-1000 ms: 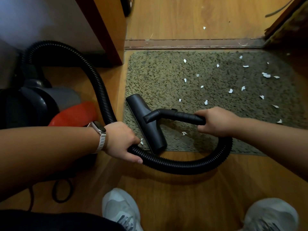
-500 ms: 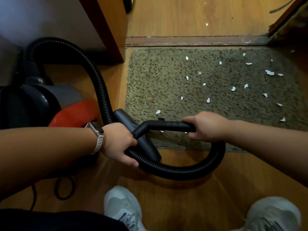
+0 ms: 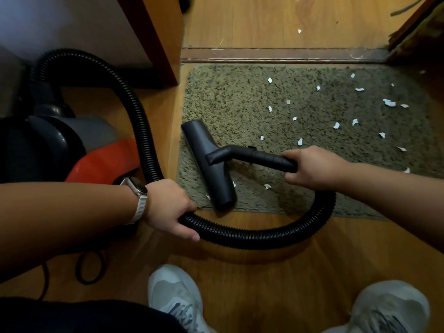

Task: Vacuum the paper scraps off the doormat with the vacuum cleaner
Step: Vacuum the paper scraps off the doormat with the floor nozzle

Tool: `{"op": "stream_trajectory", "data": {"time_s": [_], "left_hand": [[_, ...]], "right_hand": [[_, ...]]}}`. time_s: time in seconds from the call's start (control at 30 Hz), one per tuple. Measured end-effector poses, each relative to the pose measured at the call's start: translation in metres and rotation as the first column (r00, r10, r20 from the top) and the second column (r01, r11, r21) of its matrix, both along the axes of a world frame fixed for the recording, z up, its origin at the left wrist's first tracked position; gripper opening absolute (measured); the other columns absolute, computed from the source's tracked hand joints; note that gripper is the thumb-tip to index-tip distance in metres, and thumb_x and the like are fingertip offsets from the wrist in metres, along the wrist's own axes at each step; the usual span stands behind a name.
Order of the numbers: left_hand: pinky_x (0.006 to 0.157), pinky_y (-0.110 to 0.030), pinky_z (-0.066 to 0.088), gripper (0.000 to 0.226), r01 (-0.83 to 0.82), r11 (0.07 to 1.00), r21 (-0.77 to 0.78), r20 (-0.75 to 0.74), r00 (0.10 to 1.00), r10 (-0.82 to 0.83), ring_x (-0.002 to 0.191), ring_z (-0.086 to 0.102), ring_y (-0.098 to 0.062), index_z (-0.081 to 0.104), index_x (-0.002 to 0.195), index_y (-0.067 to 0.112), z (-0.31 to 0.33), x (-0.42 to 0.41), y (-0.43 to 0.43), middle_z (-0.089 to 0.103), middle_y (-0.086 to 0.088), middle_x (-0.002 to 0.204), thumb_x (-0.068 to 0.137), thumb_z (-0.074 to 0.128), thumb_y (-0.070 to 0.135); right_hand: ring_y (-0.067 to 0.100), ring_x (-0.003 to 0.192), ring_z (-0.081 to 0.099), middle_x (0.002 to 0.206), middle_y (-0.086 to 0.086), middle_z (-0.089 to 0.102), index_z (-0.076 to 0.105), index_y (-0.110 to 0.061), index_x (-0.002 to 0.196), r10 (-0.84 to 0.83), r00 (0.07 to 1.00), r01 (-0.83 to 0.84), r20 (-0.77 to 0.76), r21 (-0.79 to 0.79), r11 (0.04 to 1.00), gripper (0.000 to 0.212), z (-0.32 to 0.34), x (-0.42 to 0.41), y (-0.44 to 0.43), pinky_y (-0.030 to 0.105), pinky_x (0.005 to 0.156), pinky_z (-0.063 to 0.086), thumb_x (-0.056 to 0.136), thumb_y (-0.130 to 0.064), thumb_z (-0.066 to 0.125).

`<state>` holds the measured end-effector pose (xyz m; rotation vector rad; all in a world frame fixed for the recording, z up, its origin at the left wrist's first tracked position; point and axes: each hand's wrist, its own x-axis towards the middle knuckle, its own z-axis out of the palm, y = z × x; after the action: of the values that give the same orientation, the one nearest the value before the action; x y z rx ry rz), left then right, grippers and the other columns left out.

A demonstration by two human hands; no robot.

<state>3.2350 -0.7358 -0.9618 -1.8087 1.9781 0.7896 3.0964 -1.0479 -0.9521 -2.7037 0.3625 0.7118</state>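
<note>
Right hand (image 3: 312, 168) grips wand handle (image 3: 264, 158), left hand (image 3: 168, 207) grips hose (image 3: 252, 236) at 7 o'clock of it. Nozzle (image 3: 209, 164) on doormat (image 3: 240, 104), left edge. Paper scraps (image 3: 336, 125) mostly 2 o'clock of nozzle. Vacuum cleaner (image 3: 72, 145) at 9 o'clock

The right hand (image 3: 312, 168) grips the black handle tube (image 3: 262, 158), its floor nozzle (image 3: 209, 164) lying on the near left part of the doormat (image 3: 240, 102). The left hand (image 3: 168, 207) holds the ribbed hose (image 3: 252, 236) (looping over the wooden floor (image 3: 276, 284)). White paper scraps (image 3: 336, 125) dot the mat's right side; the vacuum cleaner (image 3: 72, 145) sits left.
</note>
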Motion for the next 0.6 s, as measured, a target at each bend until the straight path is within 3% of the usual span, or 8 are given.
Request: {"op": "stream_trajectory", "data": {"time_s": [0.13, 0.27, 0.47, 0.6], "left_hand": [[0.069, -0.034, 0.051, 0.089, 0.01, 1.0, -0.01, 0.0, 1.0, -0.01, 0.077, 0.064, -0.022, 0.059, 0.099, 0.022, 0.003, 0.0, -0.005, 0.066, 0.002, 0.086, 0.07, 0.017, 0.095], [0.072, -0.038, 0.053, 0.089, 0.036, 0.999, -0.017, -0.009, 0.999, -0.036, 0.075, 0.063, -0.021, 0.06, 0.096, 0.022, -0.001, 0.003, -0.001, 0.066, 0.003, 0.086, 0.071, 0.017, 0.095], [0.067, -0.031, 0.049, 0.094, -0.015, 0.999, -0.042, 0.006, 1.0, 0.015, 0.079, 0.064, -0.023, 0.061, 0.101, 0.022, 0.003, 0.001, -0.008, 0.066, 0.001, 0.087, 0.066, 0.01, 0.093], [0.068, -0.037, 0.054, 0.091, -0.033, 0.996, -0.077, 0.002, 0.999, 0.033, 0.074, 0.064, -0.023, 0.06, 0.094, 0.024, 0.001, 0.003, -0.012, 0.064, 0.003, 0.081, 0.067, 0.01, 0.095]], "right_hand": [[0.007, 0.059, 0.05, 0.069, -0.01, 0.054, 0.059, -0.031, 0.104, 0.15, 0.988, -0.149, -0.024, 0.015, 0.989, 0.02, 0.0, -0.001, 0.013, 0.026, 0.049, 0.034, 0.085, -0.037, 0.062], [0.011, 0.061, 0.053, 0.069, -0.009, 0.054, 0.058, -0.033, 0.111, 0.244, 0.969, -0.241, -0.048, 0.049, 0.969, 0.026, -0.01, -0.005, 0.028, 0.027, 0.051, 0.039, 0.086, -0.038, 0.06], [0.008, 0.061, 0.052, 0.07, -0.009, 0.056, 0.058, -0.032, 0.103, 0.175, 0.983, -0.175, -0.06, 0.009, 0.985, 0.019, -0.002, 0.002, 0.011, 0.025, 0.048, 0.034, 0.085, -0.037, 0.062], [0.008, 0.059, 0.053, 0.069, -0.007, 0.058, 0.06, -0.029, 0.099, 0.063, 0.998, -0.064, -0.027, -0.034, 0.997, 0.017, 0.004, 0.006, -0.008, 0.025, 0.047, 0.033, 0.084, -0.036, 0.063]]}}
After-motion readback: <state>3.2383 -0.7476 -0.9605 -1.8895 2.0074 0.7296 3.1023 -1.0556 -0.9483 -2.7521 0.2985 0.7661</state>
